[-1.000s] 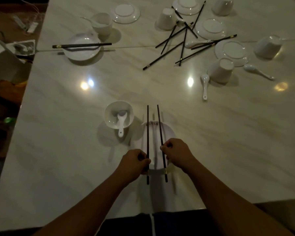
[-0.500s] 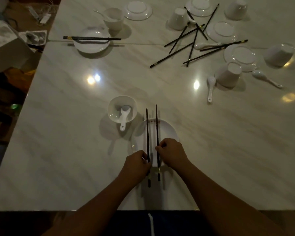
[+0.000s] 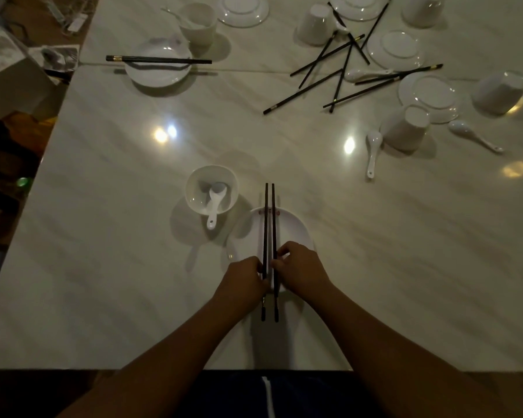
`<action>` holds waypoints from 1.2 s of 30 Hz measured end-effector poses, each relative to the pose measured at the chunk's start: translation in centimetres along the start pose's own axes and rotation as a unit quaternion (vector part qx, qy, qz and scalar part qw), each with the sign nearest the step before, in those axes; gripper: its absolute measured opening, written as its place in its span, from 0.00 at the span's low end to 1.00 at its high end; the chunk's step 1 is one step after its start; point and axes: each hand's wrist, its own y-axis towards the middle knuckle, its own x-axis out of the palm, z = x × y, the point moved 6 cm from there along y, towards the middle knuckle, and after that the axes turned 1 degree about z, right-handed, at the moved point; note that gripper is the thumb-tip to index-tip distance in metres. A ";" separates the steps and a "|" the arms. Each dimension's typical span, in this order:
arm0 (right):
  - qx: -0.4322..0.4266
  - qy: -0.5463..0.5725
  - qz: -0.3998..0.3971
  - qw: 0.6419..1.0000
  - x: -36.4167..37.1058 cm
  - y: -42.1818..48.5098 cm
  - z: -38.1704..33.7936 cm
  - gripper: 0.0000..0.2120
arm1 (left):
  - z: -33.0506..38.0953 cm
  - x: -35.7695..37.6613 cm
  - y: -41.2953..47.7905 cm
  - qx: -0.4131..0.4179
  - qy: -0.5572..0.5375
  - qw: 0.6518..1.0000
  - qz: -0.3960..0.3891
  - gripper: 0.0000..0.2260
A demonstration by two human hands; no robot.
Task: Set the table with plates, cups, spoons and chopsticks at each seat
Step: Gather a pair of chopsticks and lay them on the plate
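Chopsticks (image 3: 266, 224) lay side by side across plate (image 3: 293, 233), tips pointing away from me. My left hand (image 3: 242, 282) pinched the left stick, my right hand (image 3: 302, 273) the right one. Cup (image 3: 191, 182) holding spoon (image 3: 216, 197) sat just left of plate.

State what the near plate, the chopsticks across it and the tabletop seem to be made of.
The near plate looks like glazed white ceramic: smooth, faint sheen. The chopsticks are dark and dull-surfaced; lacquered wood or plastic, cannot tell. The tabletop looks like polished marble or marble-look stone: pale veining, mirror-like lamp reflections.
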 end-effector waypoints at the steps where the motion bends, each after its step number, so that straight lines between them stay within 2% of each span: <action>1: 0.000 0.007 0.000 1.000 0.0 0.0 0.1 0.10 | 0.1 0.1 0.1 -0.002 0.002 1.000 -0.005 0.14; 13: -0.008 0.031 0.004 0.999 -0.1 -0.1 0.3 0.10 | 0.4 0.1 0.5 0.007 -0.014 1.000 -0.022 0.10; 23: -0.009 0.038 0.014 0.999 -0.4 -0.4 0.0 0.10 | 0.6 -0.5 0.4 0.044 0.032 0.998 -0.008 0.12; 28: -0.005 0.037 0.042 0.998 -1.6 -1.3 0.2 0.10 | 1.3 -2.6 -1.3 0.095 0.082 0.991 0.042 0.14; 36: -0.011 0.050 0.080 0.995 -5.5 -4.4 2.4 0.11 | 4.9 -3.9 -3.6 0.202 0.125 0.970 0.062 0.12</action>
